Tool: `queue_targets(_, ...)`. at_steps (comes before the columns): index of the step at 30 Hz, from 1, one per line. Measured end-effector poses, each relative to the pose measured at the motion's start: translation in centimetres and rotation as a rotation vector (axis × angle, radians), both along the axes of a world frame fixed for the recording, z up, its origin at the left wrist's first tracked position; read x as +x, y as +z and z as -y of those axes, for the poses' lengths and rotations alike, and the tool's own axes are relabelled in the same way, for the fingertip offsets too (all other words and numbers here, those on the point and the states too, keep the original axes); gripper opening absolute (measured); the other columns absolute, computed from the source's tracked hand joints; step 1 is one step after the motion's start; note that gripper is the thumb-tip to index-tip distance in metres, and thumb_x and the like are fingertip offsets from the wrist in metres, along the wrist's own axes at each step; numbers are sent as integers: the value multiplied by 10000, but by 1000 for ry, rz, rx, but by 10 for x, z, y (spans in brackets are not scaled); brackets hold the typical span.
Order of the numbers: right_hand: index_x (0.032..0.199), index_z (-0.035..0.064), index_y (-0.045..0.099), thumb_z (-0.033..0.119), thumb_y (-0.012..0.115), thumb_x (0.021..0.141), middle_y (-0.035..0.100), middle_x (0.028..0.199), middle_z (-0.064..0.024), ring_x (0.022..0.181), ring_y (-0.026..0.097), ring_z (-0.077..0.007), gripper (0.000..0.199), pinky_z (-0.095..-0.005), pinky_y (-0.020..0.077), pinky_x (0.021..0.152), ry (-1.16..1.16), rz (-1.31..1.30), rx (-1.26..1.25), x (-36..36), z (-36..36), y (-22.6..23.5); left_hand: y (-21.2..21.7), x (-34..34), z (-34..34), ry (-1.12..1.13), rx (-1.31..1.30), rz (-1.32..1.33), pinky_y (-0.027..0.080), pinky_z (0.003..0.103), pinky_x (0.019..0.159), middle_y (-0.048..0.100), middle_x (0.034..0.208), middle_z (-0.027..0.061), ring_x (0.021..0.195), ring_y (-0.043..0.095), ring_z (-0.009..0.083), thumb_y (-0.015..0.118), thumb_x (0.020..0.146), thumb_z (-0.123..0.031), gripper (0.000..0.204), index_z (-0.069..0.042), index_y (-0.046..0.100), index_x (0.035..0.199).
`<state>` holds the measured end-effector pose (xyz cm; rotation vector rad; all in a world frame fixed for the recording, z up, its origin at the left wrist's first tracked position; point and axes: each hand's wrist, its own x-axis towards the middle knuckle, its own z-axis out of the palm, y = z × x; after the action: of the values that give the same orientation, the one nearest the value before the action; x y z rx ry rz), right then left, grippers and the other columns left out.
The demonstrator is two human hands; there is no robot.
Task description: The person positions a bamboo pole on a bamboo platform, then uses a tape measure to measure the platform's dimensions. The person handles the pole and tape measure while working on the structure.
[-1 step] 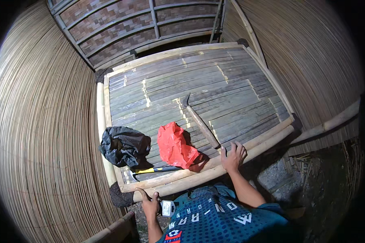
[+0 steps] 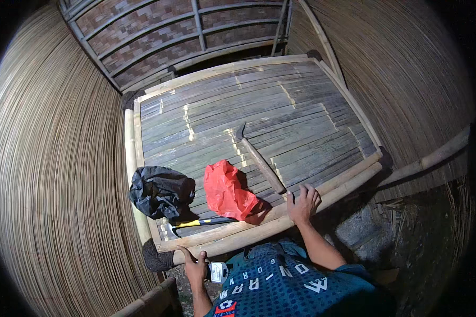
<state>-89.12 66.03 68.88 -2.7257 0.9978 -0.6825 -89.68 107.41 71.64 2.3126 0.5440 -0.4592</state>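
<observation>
My left hand (image 2: 195, 267) rests at the front left corner of a bamboo-slat platform (image 2: 222, 245), thumb and a finger apart on its front pole. It holds nothing. My right hand (image 2: 303, 205) lies over the same front edge farther right, fingers spread, also without anything in it. Just beyond its fingertips is the butt of a wooden-handled tool (image 2: 263, 165) with a dark, hooked metal head. A crumpled red plastic bag (image 2: 227, 190) sits left of that tool. Beside it is a bunched black plastic bag (image 2: 161, 191). Below the bags lies a hammer (image 2: 195, 223) with a yellow and black handle, partly covered.
Reed walls (image 2: 53, 158) stand close on the left and right. Behind the platform is a woven panel (image 2: 143, 31) framed with poles. Dark cord wraps the platform's corner (image 2: 157, 256). Rubble (image 2: 359, 230) and dry stalks lie on the ground at the right.
</observation>
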Motion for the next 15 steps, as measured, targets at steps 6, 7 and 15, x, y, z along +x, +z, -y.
queue_targets(6, 1221, 63, 696, 442, 765, 888, 572, 1328, -124, 1300, 488, -352, 509, -530, 335, 1130, 4, 34, 4, -1, 1, -2, -16, -3, -8, 10, -44, 39, 520, 490, 996, 677, 1248, 400, 1171, 688, 505, 771, 939, -327, 1061, -254, 63, 1726)
queue_targets(7, 1222, 65, 696, 443, 766, 887, 572, 1328, -125, 1294, 491, -352, 510, -529, 335, 1128, 7, 31, 4, -1, 2, -2, -22, -5, -10, 2, -38, 53, 521, 465, 994, 679, 1250, 383, 1156, 688, 458, 777, 935, -324, 1070, -251, 61, 1727)
queue_targets(15, 1224, 66, 695, 437, 780, 868, 578, 1318, -142, 1261, 506, -358, 522, -531, 341, 1107, 27, 70, -4, -2, 5, -5, -18, -1, -10, -32, 27, 5, 493, 489, 1056, 634, 1328, 414, 1242, 651, 519, 791, 939, -341, 1100, -230, 28, 1724)
